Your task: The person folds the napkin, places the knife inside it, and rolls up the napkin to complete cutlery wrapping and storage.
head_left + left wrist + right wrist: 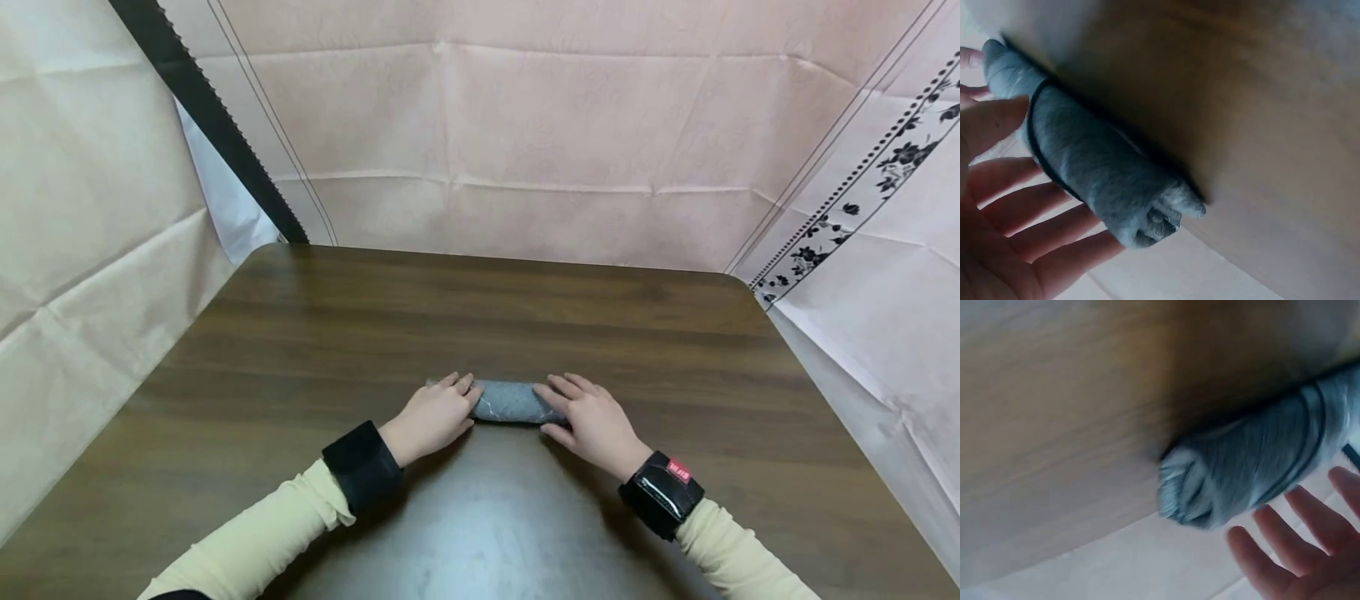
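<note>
A rolled-up blue-grey cloth (512, 402) with thin pale lines lies crosswise on the brown table. In the left wrist view a dark line curves around the roll (1094, 156), and the folded layers show at its end. My left hand (433, 417) is at the left end, its fingers fairly straight and spread along the far side, the thumb at the near side; the fingertips are partly hidden behind the cloth. Over the right end lies my right hand (596, 425), fingers extended and thumb apart. The right wrist view shows its straight fingertips (1266, 515) right at the roll's edge.
The brown wooden table (480, 325) has rounded far corners. Creased pale sheeting (525, 150) hangs behind it and down both sides, with a black strip (217, 117) at left and a floral border (862, 183) at right. Both wrists wear black bands.
</note>
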Demonstrator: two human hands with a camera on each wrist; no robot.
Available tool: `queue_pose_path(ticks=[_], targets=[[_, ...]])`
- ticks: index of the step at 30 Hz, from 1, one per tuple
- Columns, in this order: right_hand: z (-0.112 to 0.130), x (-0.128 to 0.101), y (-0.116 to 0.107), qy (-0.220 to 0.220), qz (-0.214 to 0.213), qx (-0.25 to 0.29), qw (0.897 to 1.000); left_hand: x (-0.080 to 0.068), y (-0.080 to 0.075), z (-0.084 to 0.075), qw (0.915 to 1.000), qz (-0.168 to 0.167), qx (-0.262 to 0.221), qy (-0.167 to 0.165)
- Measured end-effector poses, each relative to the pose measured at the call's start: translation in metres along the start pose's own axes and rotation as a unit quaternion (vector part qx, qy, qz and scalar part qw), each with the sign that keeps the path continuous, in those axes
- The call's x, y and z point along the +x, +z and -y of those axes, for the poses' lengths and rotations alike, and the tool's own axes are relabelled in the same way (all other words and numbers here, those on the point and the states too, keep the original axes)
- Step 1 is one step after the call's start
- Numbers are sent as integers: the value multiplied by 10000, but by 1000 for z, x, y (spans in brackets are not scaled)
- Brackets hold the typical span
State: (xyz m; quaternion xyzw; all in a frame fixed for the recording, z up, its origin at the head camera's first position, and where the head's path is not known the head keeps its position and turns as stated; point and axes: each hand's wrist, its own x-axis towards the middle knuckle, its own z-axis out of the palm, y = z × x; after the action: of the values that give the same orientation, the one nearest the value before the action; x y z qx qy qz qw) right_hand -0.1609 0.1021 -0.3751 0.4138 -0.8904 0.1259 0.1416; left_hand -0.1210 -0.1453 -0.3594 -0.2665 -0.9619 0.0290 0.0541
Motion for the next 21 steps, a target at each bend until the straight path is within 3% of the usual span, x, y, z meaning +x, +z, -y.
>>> queue_pose_path(ticks=[3, 9, 21], targets=[[4, 4, 6, 97, 241, -458, 9986, 9, 2, -3, 9994, 230, 197, -181], [-4, 16, 12, 33, 115, -917, 9957, 26, 7, 4, 9999, 11, 23, -153], [-39, 46, 21, 232, 222, -817, 9961, 74, 17, 29, 9984, -48, -443, -352]])
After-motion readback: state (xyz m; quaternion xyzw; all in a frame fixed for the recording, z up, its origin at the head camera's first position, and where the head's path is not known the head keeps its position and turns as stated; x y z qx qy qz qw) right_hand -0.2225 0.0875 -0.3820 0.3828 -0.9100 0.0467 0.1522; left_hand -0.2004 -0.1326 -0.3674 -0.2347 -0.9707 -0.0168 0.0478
